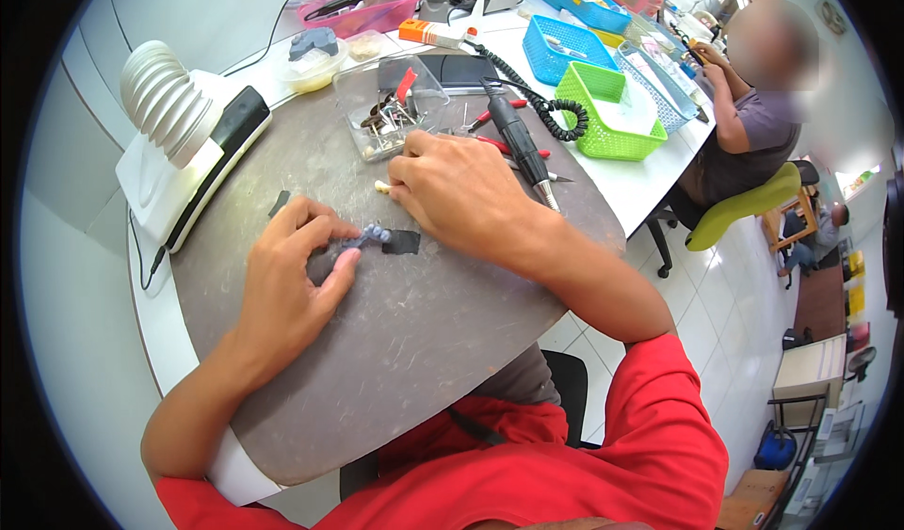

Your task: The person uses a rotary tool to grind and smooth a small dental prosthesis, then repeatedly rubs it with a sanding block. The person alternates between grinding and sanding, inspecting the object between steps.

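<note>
My left hand (290, 268) rests low over the grey board, thumb and fingers closed around one end of a small bluish-grey piece (375, 234) shaped like a row of teeth. Its knobbly right end sticks out beside a dark square patch (403, 242) on the board. Farther up, my right hand (461, 184) is bent with its fingertips together at a small cream tooth-like piece (381, 187), partly hidden by the fingers. Just beyond that hand stands a clear plastic box (353, 92) holding several metal bits. A black rotary handpiece (516, 136) lies to its right.
Red-handled pliers (497, 112) lie by the handpiece, whose coiled cord (541, 106) runs behind. A white ribbed-hose unit (179, 125) stands at left. Green (603, 139) and blue baskets (556, 64) line the back right. Another person (753, 120) sits at the far bench.
</note>
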Demonstrator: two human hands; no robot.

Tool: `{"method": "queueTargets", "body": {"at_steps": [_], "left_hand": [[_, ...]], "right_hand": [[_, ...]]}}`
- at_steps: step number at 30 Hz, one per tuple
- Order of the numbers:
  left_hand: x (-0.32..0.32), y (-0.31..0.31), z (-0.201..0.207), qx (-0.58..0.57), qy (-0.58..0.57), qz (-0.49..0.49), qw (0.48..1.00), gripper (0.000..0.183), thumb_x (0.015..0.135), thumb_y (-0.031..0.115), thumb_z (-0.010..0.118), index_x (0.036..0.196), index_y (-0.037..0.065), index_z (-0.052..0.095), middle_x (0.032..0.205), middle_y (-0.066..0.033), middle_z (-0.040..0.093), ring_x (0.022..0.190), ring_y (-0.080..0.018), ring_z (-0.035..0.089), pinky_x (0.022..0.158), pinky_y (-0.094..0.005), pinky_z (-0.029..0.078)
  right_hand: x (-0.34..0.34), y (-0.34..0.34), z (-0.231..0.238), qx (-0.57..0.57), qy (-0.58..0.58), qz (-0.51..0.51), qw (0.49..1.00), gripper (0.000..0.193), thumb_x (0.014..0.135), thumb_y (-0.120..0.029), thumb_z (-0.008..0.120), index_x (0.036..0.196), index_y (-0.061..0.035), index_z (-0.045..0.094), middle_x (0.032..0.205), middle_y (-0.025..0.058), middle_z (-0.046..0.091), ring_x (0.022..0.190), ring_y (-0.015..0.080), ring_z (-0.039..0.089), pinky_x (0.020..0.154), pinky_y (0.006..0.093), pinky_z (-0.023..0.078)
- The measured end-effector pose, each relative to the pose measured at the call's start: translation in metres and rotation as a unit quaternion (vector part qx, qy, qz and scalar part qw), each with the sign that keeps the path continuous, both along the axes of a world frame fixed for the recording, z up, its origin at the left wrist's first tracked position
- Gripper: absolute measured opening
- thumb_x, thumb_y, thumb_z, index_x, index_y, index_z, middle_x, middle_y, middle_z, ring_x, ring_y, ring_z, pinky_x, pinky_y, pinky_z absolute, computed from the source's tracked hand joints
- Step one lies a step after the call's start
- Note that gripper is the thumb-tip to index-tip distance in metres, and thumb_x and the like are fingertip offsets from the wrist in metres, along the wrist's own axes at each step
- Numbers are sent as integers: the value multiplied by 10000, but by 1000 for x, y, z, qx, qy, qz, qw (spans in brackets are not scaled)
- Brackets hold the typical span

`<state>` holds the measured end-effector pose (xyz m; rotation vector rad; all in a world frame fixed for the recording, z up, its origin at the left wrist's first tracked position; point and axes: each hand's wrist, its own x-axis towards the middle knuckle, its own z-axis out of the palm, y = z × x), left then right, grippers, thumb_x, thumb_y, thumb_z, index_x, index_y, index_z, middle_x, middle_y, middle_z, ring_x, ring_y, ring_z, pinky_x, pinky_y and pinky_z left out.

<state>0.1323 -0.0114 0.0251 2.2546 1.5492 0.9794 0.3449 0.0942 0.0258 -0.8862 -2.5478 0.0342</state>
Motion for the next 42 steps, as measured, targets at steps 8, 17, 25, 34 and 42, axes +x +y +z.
{"method": "queueTargets", "body": {"at_steps": [8,17,25,34,42], "left_hand": [[1,-5,-3,-166,-258,41,951,285,939,29,680,1223,40,677,949,-16,688,866,-65,625,678,-207,465],[-18,3,5,-224,-457,70,858,518,1049,111,526,1547,-10,449,1307,-127,637,1190,-205,657,1006,-304,554],[-25,3,-3,-268,-514,25,815,478,1084,149,523,1527,-18,461,1261,-113,677,1247,-185,629,1081,-346,539],[-21,0,1,-233,-486,22,842,426,987,154,735,1353,15,567,1195,-96,708,1114,-165,699,1016,-325,574],[-19,0,-1,-215,-456,-4,864,414,961,113,761,1325,26,583,1131,-74,714,1047,-146,702,956,-317,599]], "right_hand": [[-3,-8,8,2,88,1,996,158,961,-171,677,953,-21,726,927,153,687,864,352,707,747,457,556],[-5,-8,5,-2,193,54,980,98,905,-111,714,945,-35,759,914,149,688,755,331,713,687,417,579],[-13,-14,9,-291,300,48,907,184,927,-170,774,1008,-6,791,871,79,787,800,124,741,715,274,576],[-16,-23,14,-379,263,54,886,183,956,-142,767,1045,17,762,907,34,755,822,71,692,749,221,552],[-18,-24,10,-375,281,80,880,198,929,-176,787,997,10,781,852,58,767,765,99,706,727,253,558]]}}
